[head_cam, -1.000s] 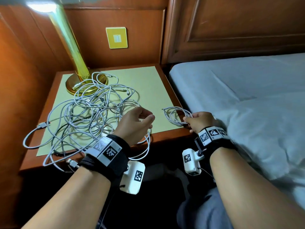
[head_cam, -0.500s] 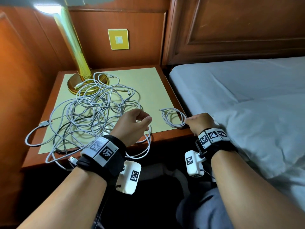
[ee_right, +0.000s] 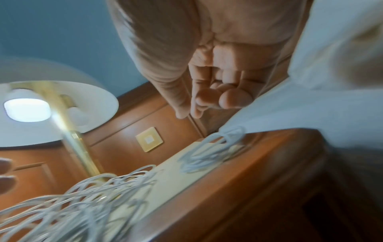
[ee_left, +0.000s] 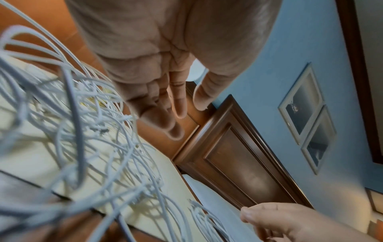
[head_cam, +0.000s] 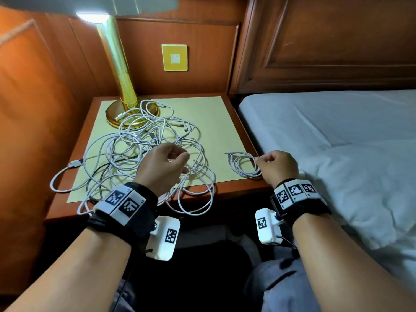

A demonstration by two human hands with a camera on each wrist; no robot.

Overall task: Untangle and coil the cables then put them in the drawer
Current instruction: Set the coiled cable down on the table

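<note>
Two hands above cables on a bedside surface.

The left hand (head_cam: 165, 164) hovers over the tangled cables (head_cam: 135, 154), fingers loosely spread and holding nothing. The right hand (head_cam: 278, 165) is curled, thumb and forefinger pressed together with nothing between them, just beside the coiled cable (head_cam: 244, 164). Relative to the lamp (head_cam: 122, 86): the tangle spreads from its base towards the surface's (head_cam: 225, 122) front edge; the coil lies well apart, at the front corner near the bed (head_cam: 337, 136).

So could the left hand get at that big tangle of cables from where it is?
Probably yes: the left hand hovers open right above the tangled cables, with nothing between them.
</note>
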